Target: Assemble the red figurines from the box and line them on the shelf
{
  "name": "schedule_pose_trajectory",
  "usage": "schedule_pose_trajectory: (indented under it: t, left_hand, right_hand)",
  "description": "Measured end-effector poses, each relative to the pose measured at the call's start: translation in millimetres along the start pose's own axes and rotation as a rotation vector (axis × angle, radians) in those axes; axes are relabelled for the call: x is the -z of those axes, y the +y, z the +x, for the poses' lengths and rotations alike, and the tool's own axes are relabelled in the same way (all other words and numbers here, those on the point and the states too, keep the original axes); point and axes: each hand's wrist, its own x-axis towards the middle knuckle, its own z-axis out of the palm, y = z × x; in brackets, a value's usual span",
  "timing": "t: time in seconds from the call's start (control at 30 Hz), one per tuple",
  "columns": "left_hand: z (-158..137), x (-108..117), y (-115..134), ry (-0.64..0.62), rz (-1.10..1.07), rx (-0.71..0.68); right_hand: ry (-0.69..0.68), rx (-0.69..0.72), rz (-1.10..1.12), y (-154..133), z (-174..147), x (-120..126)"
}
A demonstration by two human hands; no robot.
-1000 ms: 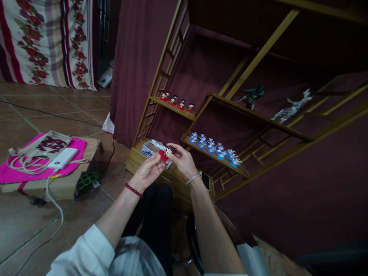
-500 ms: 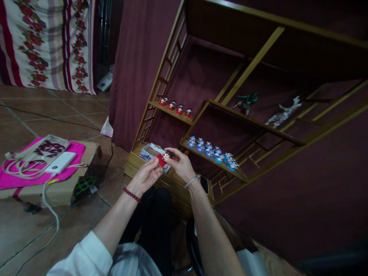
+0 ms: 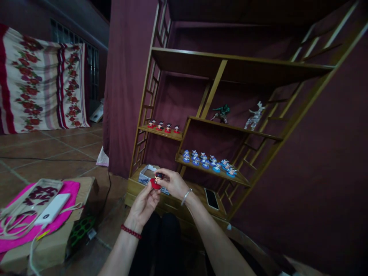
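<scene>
Between my two hands is a small figurine (image 3: 156, 181) with a dark-haired head and a red base. My left hand (image 3: 143, 205) pinches the red base from below, its other fingers loosely curled. From the right, my right hand (image 3: 173, 184) grips the figurine around its head and body. Just behind them a patterned cardboard box (image 3: 147, 173) stands with its top off, partly hidden by my hands. Similar red-based figurines (image 3: 168, 128) line the small upper-left shelf. Several blue figurines (image 3: 205, 163) stand in rows on the middle shelf.
The wooden shelf unit (image 3: 184, 138) fills the space ahead. A phone (image 3: 212, 198) lies on its lower board. Higher up stand a green figure (image 3: 222, 113) and a clear statuette (image 3: 254, 115). At left, a cardboard box (image 3: 51, 241) carries a pink cloth, a bag and a white power bank (image 3: 53, 209).
My view has tilted up, bringing the upper shelves into sight and uncovering the phone. Both hands still hold the figurine, which now stands more upright.
</scene>
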Motion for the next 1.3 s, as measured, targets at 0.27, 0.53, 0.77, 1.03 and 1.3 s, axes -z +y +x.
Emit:
schedule_pose_trajectory:
  t: [0.27,0.53,0.77,1.03,1.3]
  left_hand:
    - [1.0,-6.5,-5.1,0.009,0.026,0.037]
    - [6.6,-3.7,-9.7,0.023,0.005,0.094]
    - [14.8,-4.5,-13.0,0.053,-0.019,0.152]
    - [34.1,-11.1,-15.0,0.051,-0.051,0.169]
    - [50.5,-31.1,-8.8,0.027,-0.036,0.105]
  right_hand:
    - [-0.026,0.083,-0.159,-5.9,-1.5,9.5]
    - [-0.074,0.120,-0.290,-10.4,-1.4,17.2]
    - [-0.114,0.168,-0.307,-1.1,2.2,23.5]
    - [-0.102,0.142,-0.297,6.9,13.9,35.3]
    - [-0.035,0.179,-0.277,15.0,30.9,50.7]
